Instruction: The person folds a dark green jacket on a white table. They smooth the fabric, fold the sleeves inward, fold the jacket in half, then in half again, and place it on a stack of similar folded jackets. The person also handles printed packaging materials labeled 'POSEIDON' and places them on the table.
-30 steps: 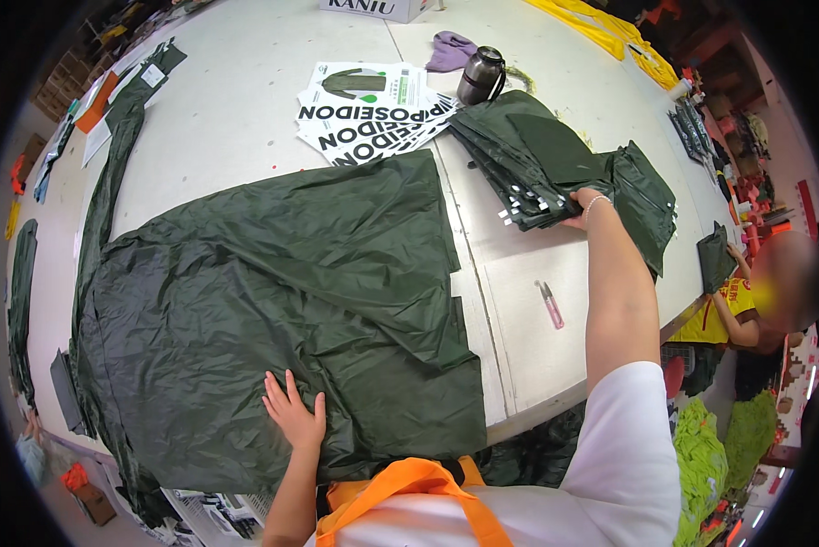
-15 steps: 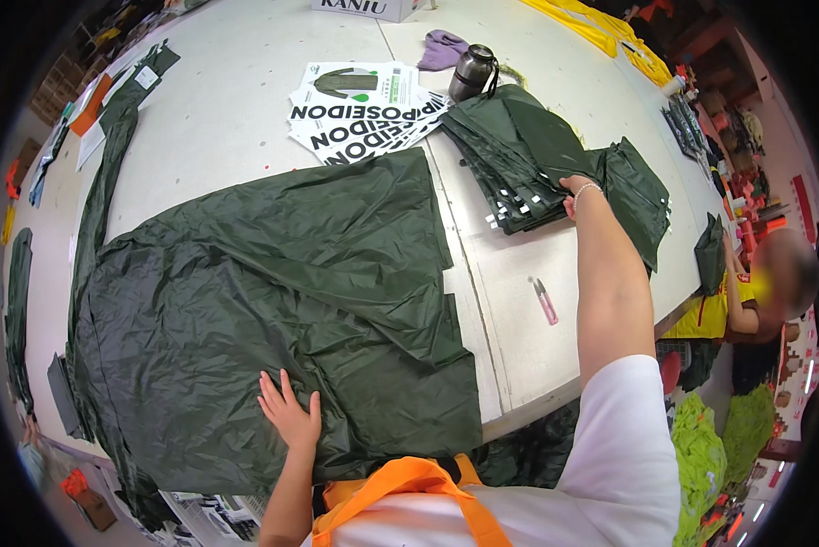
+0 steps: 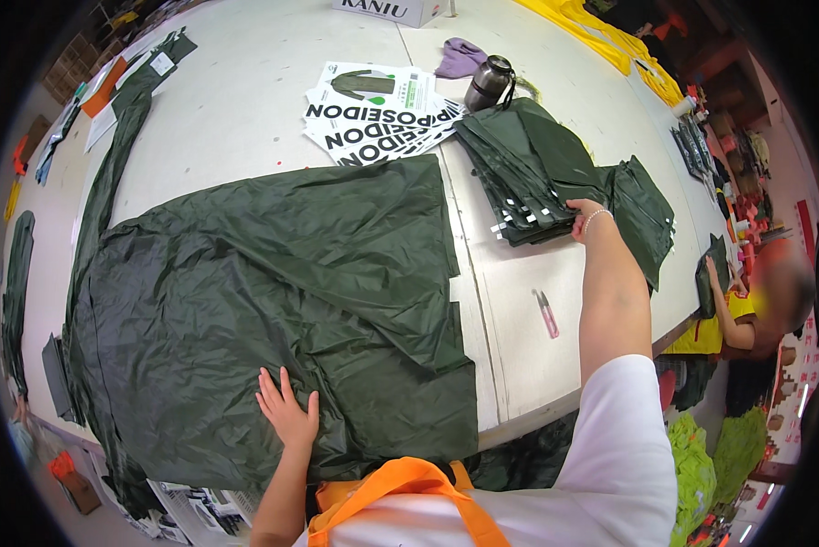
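Observation:
A large dark green raincoat [image 3: 218, 356] of thin, creased waterproof cloth is spread over the table in front of me. My left hand [image 3: 288, 410] rests flat on its near part, fingers apart. On the right, my right hand [image 3: 587, 219] reaches out to a pile of folded dark green garments [image 3: 528, 164] with small white tags along its near edge. Its fingers are closed at the pile's right corner, seemingly on one folded garment; the fingertips are partly hidden. Another folded green bundle [image 3: 636, 214] lies just right of that hand.
Pink-handled thread snips [image 3: 546, 314] lie left of my right forearm. Beyond the raincoat are fanned printed sheets [image 3: 373, 109], a steel flask [image 3: 489, 84] and a purple cloth [image 3: 461, 57]. Yellow cloth [image 3: 601, 36] covers the far right edge. A co-worker's hand [image 3: 712, 273] touches green cloth at right.
The whole view has shifted slightly, moving the table things a little to the right. My hands keep nearly the same places on the raincoat and the pile. The co-worker's arm has shifted.

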